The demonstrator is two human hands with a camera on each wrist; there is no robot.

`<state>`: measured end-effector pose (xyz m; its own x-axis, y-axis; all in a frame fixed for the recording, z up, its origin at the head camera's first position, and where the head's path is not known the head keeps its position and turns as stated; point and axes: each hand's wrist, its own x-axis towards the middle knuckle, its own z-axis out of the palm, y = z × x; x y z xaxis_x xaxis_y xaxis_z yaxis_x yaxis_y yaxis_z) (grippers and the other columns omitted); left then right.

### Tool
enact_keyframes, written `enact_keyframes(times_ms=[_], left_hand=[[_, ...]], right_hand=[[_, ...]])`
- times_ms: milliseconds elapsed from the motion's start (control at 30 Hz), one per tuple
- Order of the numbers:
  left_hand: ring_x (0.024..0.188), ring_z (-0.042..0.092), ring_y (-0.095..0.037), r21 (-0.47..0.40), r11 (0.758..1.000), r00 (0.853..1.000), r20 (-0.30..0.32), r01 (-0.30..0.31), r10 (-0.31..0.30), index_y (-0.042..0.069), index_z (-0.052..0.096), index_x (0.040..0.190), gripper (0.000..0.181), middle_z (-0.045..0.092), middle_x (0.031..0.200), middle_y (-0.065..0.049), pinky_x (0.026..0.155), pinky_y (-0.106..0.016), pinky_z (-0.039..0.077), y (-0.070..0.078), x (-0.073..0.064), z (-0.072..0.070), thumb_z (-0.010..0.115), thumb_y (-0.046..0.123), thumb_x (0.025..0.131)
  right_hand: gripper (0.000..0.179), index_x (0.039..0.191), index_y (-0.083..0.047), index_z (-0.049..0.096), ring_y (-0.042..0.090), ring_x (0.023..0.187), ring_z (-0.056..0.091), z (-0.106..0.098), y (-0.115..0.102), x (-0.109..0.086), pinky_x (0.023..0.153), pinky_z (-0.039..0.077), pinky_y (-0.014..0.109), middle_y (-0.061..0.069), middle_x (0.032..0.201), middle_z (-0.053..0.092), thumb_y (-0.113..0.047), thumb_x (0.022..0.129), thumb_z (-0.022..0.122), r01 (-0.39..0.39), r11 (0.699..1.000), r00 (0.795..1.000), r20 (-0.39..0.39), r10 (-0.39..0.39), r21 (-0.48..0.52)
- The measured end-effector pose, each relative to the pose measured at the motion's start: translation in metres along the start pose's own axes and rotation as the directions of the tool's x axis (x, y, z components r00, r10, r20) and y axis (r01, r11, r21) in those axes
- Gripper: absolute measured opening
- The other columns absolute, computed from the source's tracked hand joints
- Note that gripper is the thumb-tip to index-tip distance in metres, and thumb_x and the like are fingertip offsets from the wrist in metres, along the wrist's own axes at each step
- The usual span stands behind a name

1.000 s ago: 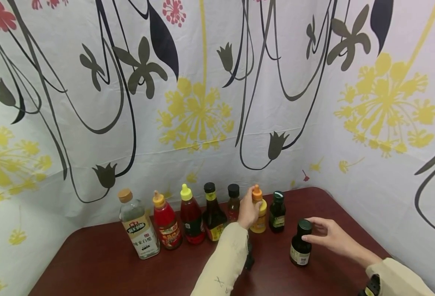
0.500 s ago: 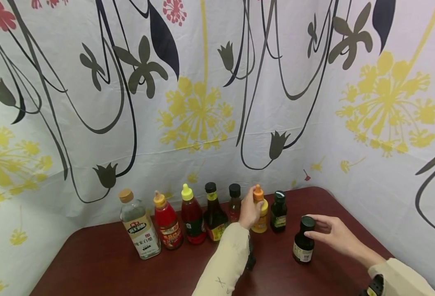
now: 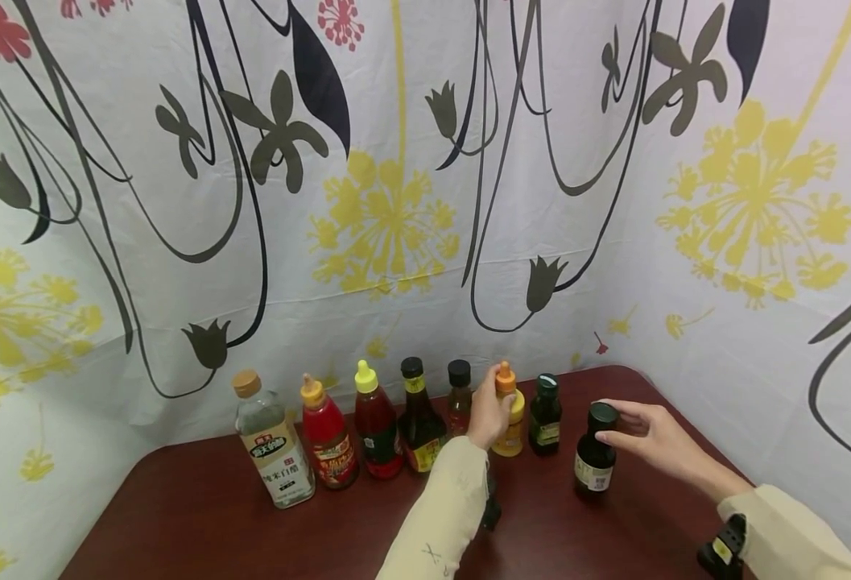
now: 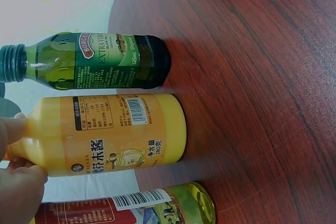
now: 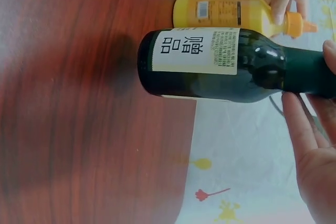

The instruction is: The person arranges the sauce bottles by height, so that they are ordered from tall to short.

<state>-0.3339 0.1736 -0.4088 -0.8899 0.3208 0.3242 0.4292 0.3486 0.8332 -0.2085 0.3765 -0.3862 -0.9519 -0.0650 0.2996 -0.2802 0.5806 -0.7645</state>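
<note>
My left hand (image 3: 489, 409) pinches the neck of a yellow mustard squeeze bottle (image 4: 115, 135) with an orange nozzle cap, which stands upright on the table. With thumb and fingers, my right hand (image 3: 653, 441) grips the green-capped neck of a dark glass bottle (image 5: 210, 66) bearing a cream label. A shadow lies on the wood below that bottle's base. Between the two hands stands a small green olive oil bottle (image 4: 105, 61), close beside the mustard bottle. A black-capped bottle with a red label (image 3: 458, 399) is partly hidden behind my left hand.
Further left in the row are a dark sauce bottle (image 3: 420, 419), two red squeeze bottles, one yellow-capped (image 3: 377, 427) and one orange-capped (image 3: 328, 439), and a clear vinegar bottle (image 3: 274, 443). A flower-printed cloth (image 3: 396, 322) hangs behind the dark red table (image 3: 200, 515).
The dark glass bottle has moved away from me and slightly to the right in my right hand. My left hand keeps its place on the mustard bottle.
</note>
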Motion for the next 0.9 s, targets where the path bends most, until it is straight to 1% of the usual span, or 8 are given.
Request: enact_keyframes(times_ms=[67,133,233,300,367,500,667,900], left_hand=[[0.101,0.054,-0.025,-0.008,1.0,1.0,0.008,0.005,-0.004,0.01,0.041,0.128,0.047,0.053,0.117,-0.011,0.082,-0.037,0.045,0.0,0.0,-0.001,0.057,0.001,0.085],[0.102,0.054,-0.025,-0.015,1.0,1.0,0.016,0.012,-0.012,0.011,0.04,0.129,0.048,0.053,0.118,-0.01,0.081,-0.037,0.046,0.0,0.001,-0.001,0.056,0.001,0.085],[0.101,0.054,-0.025,-0.017,1.0,1.0,0.018,0.016,-0.016,0.012,0.04,0.129,0.048,0.053,0.118,-0.01,0.08,-0.036,0.046,0.001,0.001,-0.001,0.056,0.001,0.085],[0.101,0.054,-0.025,-0.019,1.0,1.0,0.02,0.015,-0.014,0.012,0.04,0.129,0.048,0.053,0.118,-0.01,0.079,-0.036,0.046,0.001,0.0,-0.001,0.056,0.001,0.085],[0.1,0.055,-0.025,-0.017,1.0,1.0,0.017,-0.001,0.001,0.01,0.041,0.128,0.048,0.053,0.117,-0.011,0.078,-0.036,0.047,0.002,0.0,-0.002,0.056,0.0,0.085],[0.099,0.055,-0.026,-0.012,1.0,1.0,0.01,-0.016,0.016,0.01,0.041,0.128,0.047,0.053,0.116,-0.012,0.078,-0.036,0.047,0.002,0.0,-0.002,0.056,-0.001,0.084],[0.1,0.055,-0.025,-0.015,1.0,1.0,0.011,0.013,-0.013,0.011,0.041,0.129,0.049,0.053,0.118,-0.01,0.079,-0.036,0.046,0.003,0.001,-0.001,0.056,0.0,0.084],[0.1,0.055,-0.024,-0.01,0.999,0.999,0.01,0.032,-0.032,0.013,0.042,0.128,0.048,0.053,0.117,-0.009,0.079,-0.035,0.046,0.003,0.001,0.0,0.057,0.001,0.084]], right_hand=[[0.051,0.122,0.007,0.048,0.004,0.093,0.056,0.0,0.003,0.005,0.067,0.05,0.024,0.023,0.112,0.055,-0.018,0.081,0.065,0.012,1.0,1.0,-0.01,-0.012,-0.021],[0.052,0.123,0.006,0.048,0.015,0.097,0.058,0.0,0.006,0.01,0.068,0.05,0.027,0.023,0.114,0.054,-0.02,0.081,0.065,0.007,0.999,1.0,-0.023,-0.008,-0.053],[0.055,0.124,0.005,0.047,0.034,0.101,0.054,0.001,0.01,0.016,0.071,0.05,0.035,0.024,0.117,0.051,-0.024,0.082,0.065,-0.021,0.996,0.999,-0.044,0.017,-0.089],[0.057,0.126,0.005,0.045,0.04,0.103,0.051,0.002,0.014,0.02,0.072,0.049,0.04,0.026,0.119,0.049,-0.026,0.082,0.064,-0.039,0.994,0.998,-0.054,0.033,-0.1],[0.059,0.127,0.006,0.043,0.041,0.104,0.05,0.004,0.017,0.024,0.074,0.049,0.042,0.026,0.119,0.049,-0.027,0.082,0.063,-0.046,0.994,0.997,-0.063,0.039,-0.102],[0.059,0.127,0.008,0.041,0.04,0.103,0.051,0.008,0.023,0.03,0.075,0.048,0.044,0.027,0.119,0.049,-0.025,0.083,0.062,-0.032,0.993,0.996,-0.084,0.022,-0.115],[0.056,0.127,0.007,0.042,0.041,0.103,0.05,0.011,0.027,0.038,0.077,0.046,0.048,0.028,0.12,0.047,-0.023,0.084,0.061,-0.026,0.99,0.993,-0.117,0.009,-0.14],[0.057,0.128,0.007,0.04,0.042,0.103,0.05,0.013,0.031,0.046,0.077,0.046,0.049,0.029,0.119,0.048,-0.023,0.085,0.061,-0.06,0.986,0.99,-0.132,0.04,-0.154]])
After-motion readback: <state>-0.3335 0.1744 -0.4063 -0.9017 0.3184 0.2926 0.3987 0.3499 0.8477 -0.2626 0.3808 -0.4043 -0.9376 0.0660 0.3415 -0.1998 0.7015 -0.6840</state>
